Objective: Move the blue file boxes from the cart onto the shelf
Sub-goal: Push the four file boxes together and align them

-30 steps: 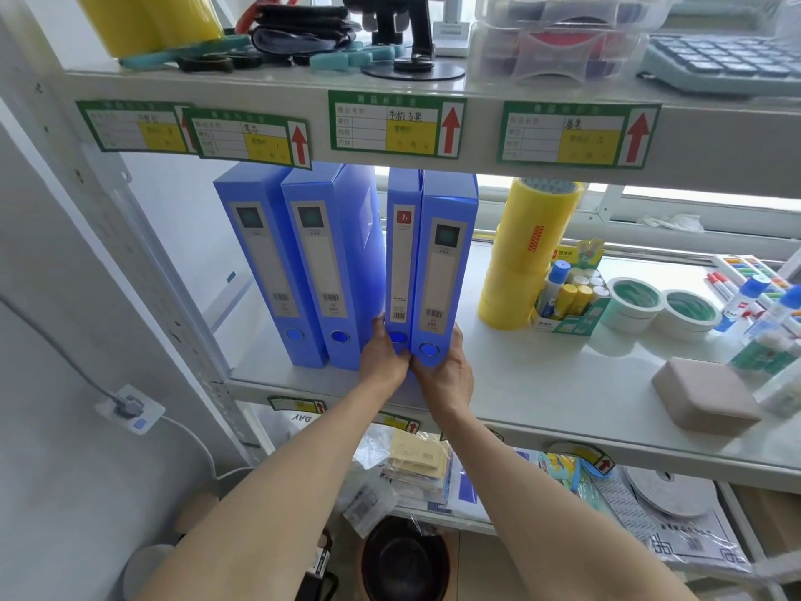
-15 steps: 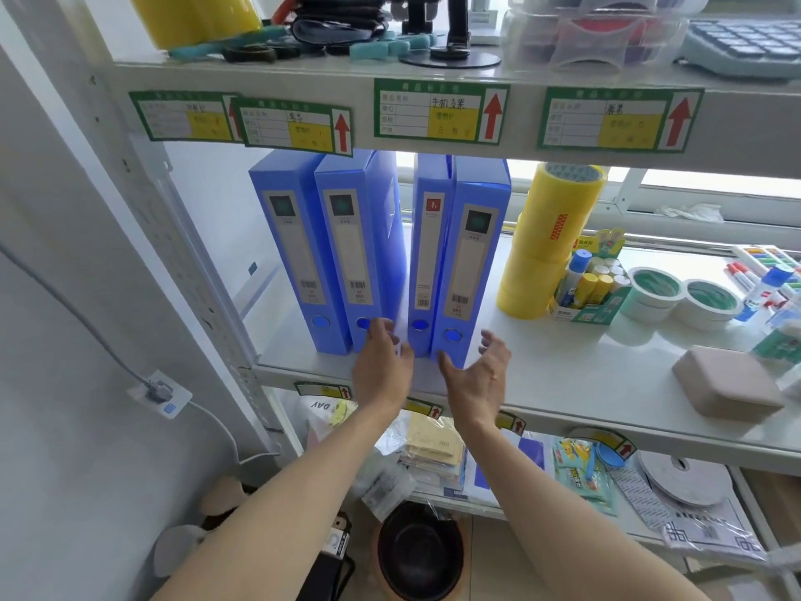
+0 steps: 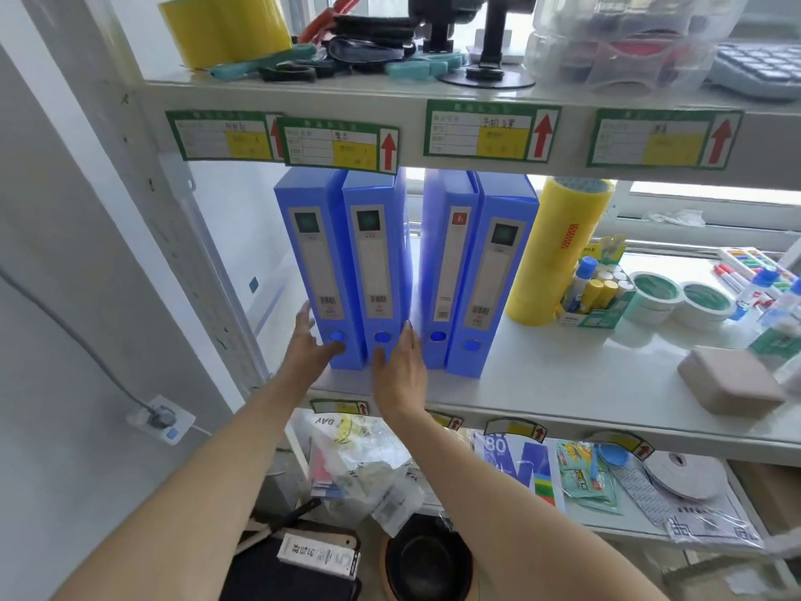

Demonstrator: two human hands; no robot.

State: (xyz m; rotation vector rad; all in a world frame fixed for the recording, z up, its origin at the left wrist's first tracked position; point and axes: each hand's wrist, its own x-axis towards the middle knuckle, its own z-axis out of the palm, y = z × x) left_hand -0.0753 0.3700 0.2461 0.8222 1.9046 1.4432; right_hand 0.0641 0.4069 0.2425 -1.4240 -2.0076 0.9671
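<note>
Four blue file boxes [image 3: 407,271] stand upright on the white shelf [image 3: 563,383], spines outward with grey label strips, barcodes and round finger holes; they form two touching pairs with a narrow gap between the pairs

Readable: "80" on the printed sheet [image 3: 498,446] and "DAY", upside down, on the plastic bag [image 3: 342,440] below the shelf's front edge; edge labels illegible.

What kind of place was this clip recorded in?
Probably an office supply storeroom: metal shelving with green-bordered stock labels on the shelf edges, blue file boxes standing upright, and stationery such as yellow tape rolls and glue sticks.
</note>
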